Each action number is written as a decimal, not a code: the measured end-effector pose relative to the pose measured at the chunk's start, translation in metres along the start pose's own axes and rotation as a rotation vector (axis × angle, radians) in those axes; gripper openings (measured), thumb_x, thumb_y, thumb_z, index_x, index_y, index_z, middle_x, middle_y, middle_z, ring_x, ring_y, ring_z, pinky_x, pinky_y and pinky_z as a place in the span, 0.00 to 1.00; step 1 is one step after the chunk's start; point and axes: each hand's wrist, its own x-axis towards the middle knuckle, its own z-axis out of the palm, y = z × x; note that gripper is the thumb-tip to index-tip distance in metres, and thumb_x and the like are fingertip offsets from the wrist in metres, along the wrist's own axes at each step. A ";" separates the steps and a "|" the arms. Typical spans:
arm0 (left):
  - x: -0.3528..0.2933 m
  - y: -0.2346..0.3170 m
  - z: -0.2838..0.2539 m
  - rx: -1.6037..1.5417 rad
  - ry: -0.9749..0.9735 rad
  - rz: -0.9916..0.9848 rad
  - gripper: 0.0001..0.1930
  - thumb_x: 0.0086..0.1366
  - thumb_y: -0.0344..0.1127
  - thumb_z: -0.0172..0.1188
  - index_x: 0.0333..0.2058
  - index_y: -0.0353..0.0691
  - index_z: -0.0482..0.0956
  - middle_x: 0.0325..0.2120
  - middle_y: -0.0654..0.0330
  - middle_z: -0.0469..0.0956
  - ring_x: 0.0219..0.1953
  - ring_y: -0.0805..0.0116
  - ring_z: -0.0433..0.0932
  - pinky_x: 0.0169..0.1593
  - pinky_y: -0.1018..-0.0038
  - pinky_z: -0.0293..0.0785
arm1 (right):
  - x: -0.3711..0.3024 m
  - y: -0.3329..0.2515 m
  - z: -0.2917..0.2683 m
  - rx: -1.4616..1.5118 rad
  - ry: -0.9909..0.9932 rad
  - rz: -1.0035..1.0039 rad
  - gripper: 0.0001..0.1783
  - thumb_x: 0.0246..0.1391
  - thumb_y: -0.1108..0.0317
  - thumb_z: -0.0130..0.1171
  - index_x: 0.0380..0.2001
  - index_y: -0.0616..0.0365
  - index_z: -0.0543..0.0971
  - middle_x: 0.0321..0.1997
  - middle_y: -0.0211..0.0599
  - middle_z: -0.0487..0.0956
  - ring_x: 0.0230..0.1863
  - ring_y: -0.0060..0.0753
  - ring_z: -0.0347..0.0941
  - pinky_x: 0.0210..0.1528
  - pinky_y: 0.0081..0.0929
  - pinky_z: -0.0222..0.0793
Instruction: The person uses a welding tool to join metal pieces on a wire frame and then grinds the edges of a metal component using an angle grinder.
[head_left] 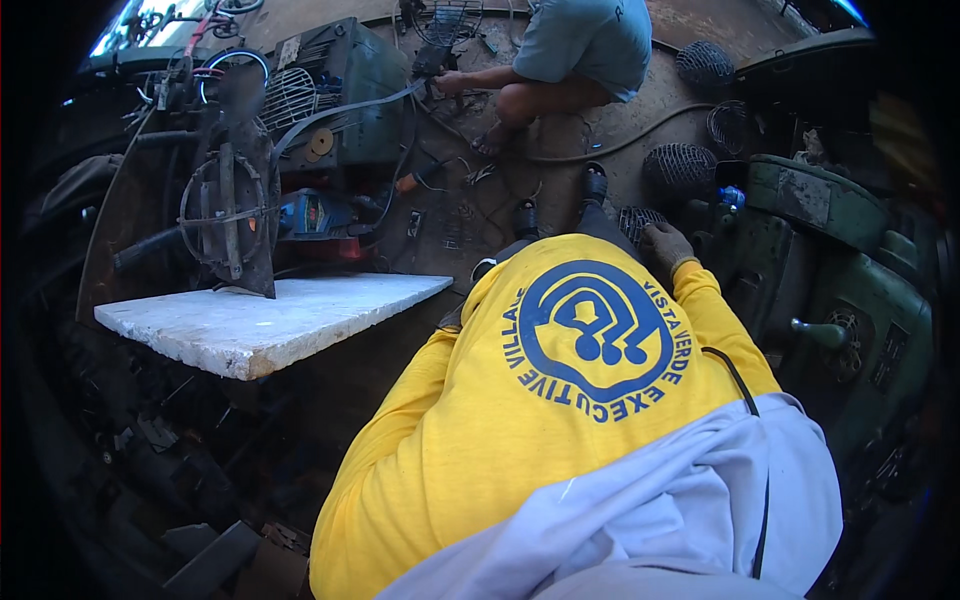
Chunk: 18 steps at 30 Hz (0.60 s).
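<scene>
At the right side of my body, my right hand (668, 246) wears a grey-brown work glove. Its fingers are closed at the edge of a dark wire mesh basket (638, 220) low beside my leg. Of my left hand (452, 318), only a dark gloved bit shows between my yellow sleeve and the white slab (290, 312); its fingers are hidden. A round wire frame (222, 215) leans against an upright rusty metal plate (262, 240) behind that slab.
Across from me a crouching person (590, 45) reaches toward a dark object (432, 62). More mesh baskets (680, 172) lie to the right, beside green machinery (815, 195). A hose (620, 150) crosses the floor. A blue power tool (315, 213) sits left of my feet.
</scene>
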 end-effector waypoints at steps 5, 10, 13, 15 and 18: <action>-0.011 0.040 0.008 -0.044 0.058 -0.079 0.27 0.60 0.56 0.57 0.50 0.41 0.79 0.46 0.47 0.79 0.51 0.50 0.77 0.54 0.65 0.70 | 0.054 -0.024 -0.052 -0.021 -0.119 -0.005 0.31 0.57 0.47 0.53 0.56 0.59 0.75 0.52 0.49 0.79 0.51 0.44 0.76 0.54 0.33 0.69; -0.018 0.091 -0.002 -0.080 0.105 -0.148 0.27 0.60 0.56 0.57 0.50 0.41 0.79 0.46 0.47 0.79 0.51 0.50 0.77 0.54 0.65 0.70 | 0.109 -0.010 -0.087 0.022 -0.153 0.053 0.32 0.57 0.47 0.52 0.57 0.60 0.74 0.55 0.51 0.77 0.52 0.46 0.76 0.53 0.35 0.70; -0.016 0.118 -0.005 -0.103 0.125 -0.174 0.27 0.60 0.55 0.57 0.50 0.41 0.79 0.46 0.47 0.79 0.51 0.51 0.77 0.54 0.65 0.70 | 0.136 0.010 -0.108 -0.088 -0.165 0.007 0.32 0.58 0.47 0.51 0.58 0.59 0.73 0.59 0.52 0.74 0.59 0.49 0.72 0.60 0.35 0.65; -0.020 0.128 -0.004 -0.122 0.142 -0.196 0.27 0.60 0.55 0.58 0.50 0.41 0.79 0.46 0.47 0.80 0.51 0.51 0.77 0.54 0.65 0.70 | 0.139 0.007 -0.113 -0.071 -0.191 0.038 0.32 0.59 0.47 0.50 0.58 0.59 0.73 0.60 0.52 0.73 0.60 0.50 0.70 0.62 0.35 0.63; -0.024 0.141 -0.008 -0.134 0.153 -0.215 0.27 0.60 0.55 0.58 0.50 0.41 0.79 0.46 0.47 0.80 0.50 0.51 0.77 0.53 0.65 0.70 | 0.152 0.016 -0.119 -0.035 -0.226 0.084 0.32 0.59 0.47 0.50 0.59 0.60 0.73 0.61 0.52 0.73 0.60 0.50 0.70 0.63 0.36 0.62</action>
